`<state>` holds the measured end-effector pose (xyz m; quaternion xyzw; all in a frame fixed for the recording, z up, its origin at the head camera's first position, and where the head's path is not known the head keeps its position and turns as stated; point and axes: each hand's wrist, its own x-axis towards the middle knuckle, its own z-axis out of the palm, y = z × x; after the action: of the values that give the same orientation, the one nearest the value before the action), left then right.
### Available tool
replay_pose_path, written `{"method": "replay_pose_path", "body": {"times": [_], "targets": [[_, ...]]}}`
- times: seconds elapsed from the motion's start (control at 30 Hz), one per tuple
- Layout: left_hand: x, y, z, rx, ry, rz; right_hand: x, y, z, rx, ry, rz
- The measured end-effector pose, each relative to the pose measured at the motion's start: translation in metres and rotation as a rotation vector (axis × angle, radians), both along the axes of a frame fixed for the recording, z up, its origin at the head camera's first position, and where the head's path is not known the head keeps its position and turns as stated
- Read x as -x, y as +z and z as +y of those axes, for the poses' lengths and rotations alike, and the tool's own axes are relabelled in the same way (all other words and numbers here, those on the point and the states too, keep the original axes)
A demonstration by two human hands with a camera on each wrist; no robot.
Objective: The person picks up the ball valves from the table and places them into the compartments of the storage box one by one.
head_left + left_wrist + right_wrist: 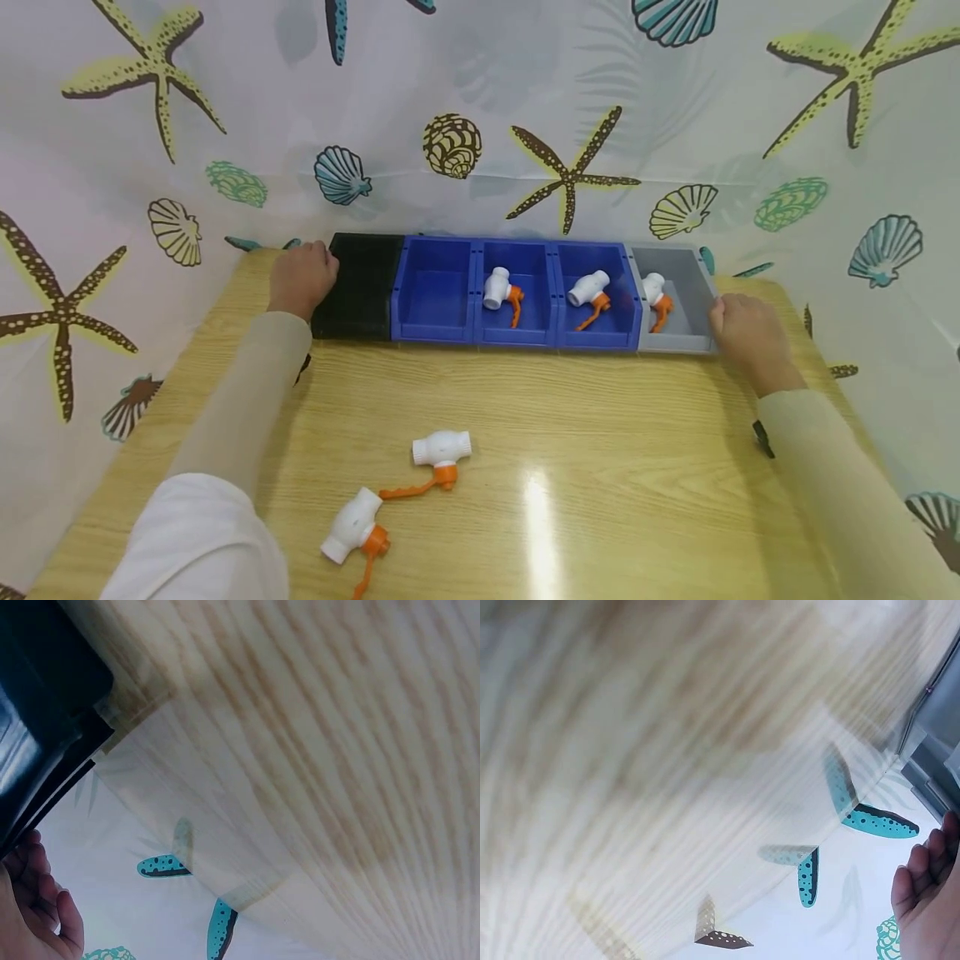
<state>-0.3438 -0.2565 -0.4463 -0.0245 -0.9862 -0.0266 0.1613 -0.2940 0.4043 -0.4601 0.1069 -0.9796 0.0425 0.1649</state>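
Filling is looking partly done: three ball valves [588, 288] are lying in the bin row [517, 337] along the far worktop [622, 467], two loose valves [442, 447] nearer. The row's long axis is running left-right, front facing nearward; left hand [302, 279] and right hand [753, 340] are gripping its black bin [360, 287] and grey bin [678, 342].

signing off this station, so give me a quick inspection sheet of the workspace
Surface: wood-grain table, glare streak towards the front
Job's things: bins in a row, black bin (inside too dark to judge), left blue bin (no valve seen), middle blue bin, right blue bin, grey bin; one orange-handled valve in each of the last three, two loose on the table
Clutter: nothing seen
Hands: left hand curled at the black bin's outer end, right hand at the grey bin's
Cables: nothing seen
Surroundings: shell-and-starfish sheet behind and both sides
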Motion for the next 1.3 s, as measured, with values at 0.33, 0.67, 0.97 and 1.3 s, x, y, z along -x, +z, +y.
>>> {"method": "replay_pose_path", "body": {"times": [0.33, 0.67, 0.97, 1.3], "targets": [[-0.019, 0.018, -0.003, 0.045, -0.007, 0.047, 0.01, -0.005, -0.008, 0.023, -0.03, -0.108], [-0.078, 0.033, 0.033, -0.033, -0.283, 0.033, 0.005, -0.003, -0.012, 0.048, -0.04, -0.098], [-0.149, 0.038, 0.068, -0.083, -0.482, -0.177, 0.002, 0.0, -0.006, 0.078, -0.044, -0.097], [-0.204, 0.021, 0.106, -0.052, -0.638, -0.198, 0.0, -0.002, -0.002, 0.091, -0.041, -0.086]]}}
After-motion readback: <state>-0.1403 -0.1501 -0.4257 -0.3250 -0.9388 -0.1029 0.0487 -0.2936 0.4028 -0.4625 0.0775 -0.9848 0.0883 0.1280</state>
